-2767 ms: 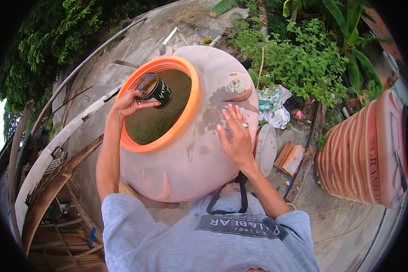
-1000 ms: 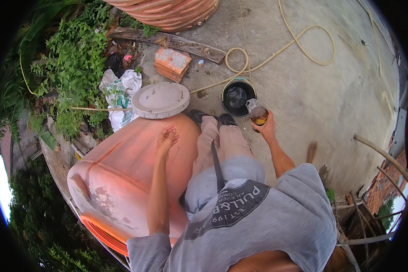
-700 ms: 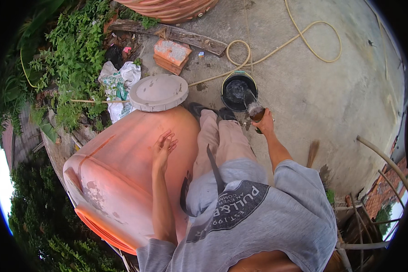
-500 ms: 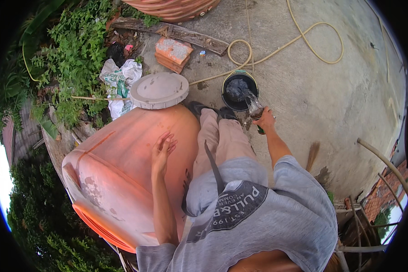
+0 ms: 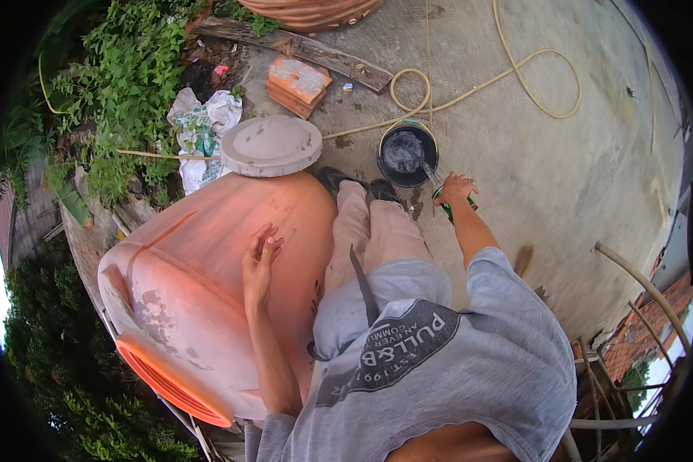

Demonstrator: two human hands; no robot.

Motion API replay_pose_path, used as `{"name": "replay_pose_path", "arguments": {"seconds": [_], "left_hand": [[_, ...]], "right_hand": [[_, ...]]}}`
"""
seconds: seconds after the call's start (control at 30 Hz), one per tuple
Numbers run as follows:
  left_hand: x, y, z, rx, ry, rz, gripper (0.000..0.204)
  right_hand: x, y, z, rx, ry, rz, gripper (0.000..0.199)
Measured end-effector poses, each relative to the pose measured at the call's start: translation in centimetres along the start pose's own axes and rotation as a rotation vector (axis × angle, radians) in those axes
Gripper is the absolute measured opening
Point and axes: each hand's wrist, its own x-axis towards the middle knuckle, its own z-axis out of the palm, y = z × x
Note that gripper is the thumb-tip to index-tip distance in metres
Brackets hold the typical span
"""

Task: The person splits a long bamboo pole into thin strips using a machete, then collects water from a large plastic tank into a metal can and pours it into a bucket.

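My right hand (image 5: 456,189) is closed on a small container with a green edge (image 5: 471,204), mostly hidden under the fingers; its exact kind does not show. A thin stream of water (image 5: 429,170) runs from it into a black bucket (image 5: 379,158) with a pale handle. Frothy water (image 5: 403,148) lies inside the bucket, which stands on the concrete just beyond my feet. Over the big orange tank (image 5: 208,269), my left hand (image 5: 260,258) hangs with loosely bent fingers apart and holds nothing.
A round grey lid (image 5: 272,144) sits against the tank's far end. Past it are stacked orange bricks (image 5: 298,83), a wooden plank (image 5: 308,50) and a white sack (image 5: 204,127). A yellowish hose (image 5: 470,98) loops over the concrete. Poles (image 5: 643,285) stand at the right.
My right hand has tilted the container and moved slightly toward me; the stream into the bucket is thinner. My left hand has shifted a little left.
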Motion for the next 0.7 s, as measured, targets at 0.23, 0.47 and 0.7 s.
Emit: {"name": "replay_pose_path", "arguments": {"seconds": [0.23, 0.47, 0.7], "left_hand": [[-0.8, 1.1, -3.0, -0.004, 0.036, 0.177, 0.045], [-4.0, 5.6, -5.5, -0.169, 0.102, 0.297, 0.040], [-11.6, 12.4, -11.8, -0.296, 0.328, 0.467, 0.046]], "right_hand": [[-4.4, -1.7, -6.5, 0.266, 0.218, -0.023, 0.108], [-11.4, -9.7, -14.4, 1.186, 0.703, -0.646, 0.104], [-35.5, -25.7, -23.9, 1.151, 0.517, -1.609, 0.108]]}}
